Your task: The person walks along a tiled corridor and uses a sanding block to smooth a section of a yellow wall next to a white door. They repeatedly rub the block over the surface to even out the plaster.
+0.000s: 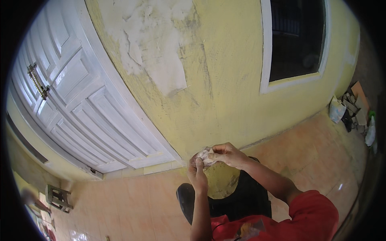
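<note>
Both my hands meet in front of the lower wall, over my lap. My left hand [198, 172] grips a small whitish, crumpled lump [205, 157] from the left, thumb upward. From the right, my right hand [227, 155] pinches the same lump with thumb and fingers. Whether it is a rag, plastic or filler, I cannot tell. Below the hands, between my dark-trousered legs, shows a yellow rounded surface [222, 182] with dark smudges; its full shape is hidden.
Ahead stands a yellow wall [229, 92] with a rough white patch [161, 52]. A white panelled door [92, 108] is at left, a white-framed window [297, 44] at right. A small stool [59, 197] stands far left; rubble [356, 106] and bags lie far right on the tiled floor [132, 205].
</note>
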`<state>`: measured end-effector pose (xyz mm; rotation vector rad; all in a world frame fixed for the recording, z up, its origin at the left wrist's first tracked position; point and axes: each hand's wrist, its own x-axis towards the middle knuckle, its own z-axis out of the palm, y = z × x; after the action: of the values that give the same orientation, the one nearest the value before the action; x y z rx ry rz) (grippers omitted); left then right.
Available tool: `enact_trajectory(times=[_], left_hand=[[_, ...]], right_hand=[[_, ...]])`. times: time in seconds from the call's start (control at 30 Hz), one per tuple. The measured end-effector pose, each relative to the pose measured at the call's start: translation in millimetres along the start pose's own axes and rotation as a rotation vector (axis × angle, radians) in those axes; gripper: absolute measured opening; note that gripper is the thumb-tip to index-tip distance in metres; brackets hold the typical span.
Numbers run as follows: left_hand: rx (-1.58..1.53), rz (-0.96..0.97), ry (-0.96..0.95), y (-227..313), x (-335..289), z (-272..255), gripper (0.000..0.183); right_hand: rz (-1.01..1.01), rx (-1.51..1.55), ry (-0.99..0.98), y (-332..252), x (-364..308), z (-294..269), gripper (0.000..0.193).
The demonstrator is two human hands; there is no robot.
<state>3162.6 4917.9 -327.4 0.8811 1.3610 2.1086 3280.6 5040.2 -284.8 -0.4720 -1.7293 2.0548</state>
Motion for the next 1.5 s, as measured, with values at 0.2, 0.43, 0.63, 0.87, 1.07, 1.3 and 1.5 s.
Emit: enact_trajectory(times=[0.2, 0.43, 0.63, 0.87, 1.07, 1.3, 1.5], left_hand=[[0.222, -0.019, -0.036, 2.7, 0.8, 25.5, 0.044], [0.594, -0.109, -0.221, 37.6, 61.7, 26.1, 0.059], [1.006, 0.82, 0.058, 122.7, 199.2, 44.5, 0.067], [1.504, 1.284, 0.362, 207.2, 345.2, 35.3, 0.067], [1.455, 1.253, 0.331, 196.3, 345.3, 29.2, 0.065], [1.434, 1.228, 0.365, 192.2, 351.1, 14.6, 0.064], [1.318, 1.203, 0.361, 193.6, 348.7, 33.9, 0.064]], right_hand=[[0.152, 0.074, -0.039, 1.3, 7.6, -24.4, 0.027], [-0.028, -0.368, 0.011, -87.7, 32.2, -34.8, 0.027], [-1.419, -1.52, 0.91, -242.1, 125.8, -86.0, 0.049], [-1.334, -1.895, 0.775, -107.4, 199.0, -102.1, 0.059], [-1.135, -1.751, 1.067, -180.3, 200.7, -82.9, 0.055], [-1.282, -2.024, 0.812, -104.6, 229.8, -71.5, 0.055], [-1.189, -1.953, 0.91, -148.6, 212.9, -50.2, 0.045]])
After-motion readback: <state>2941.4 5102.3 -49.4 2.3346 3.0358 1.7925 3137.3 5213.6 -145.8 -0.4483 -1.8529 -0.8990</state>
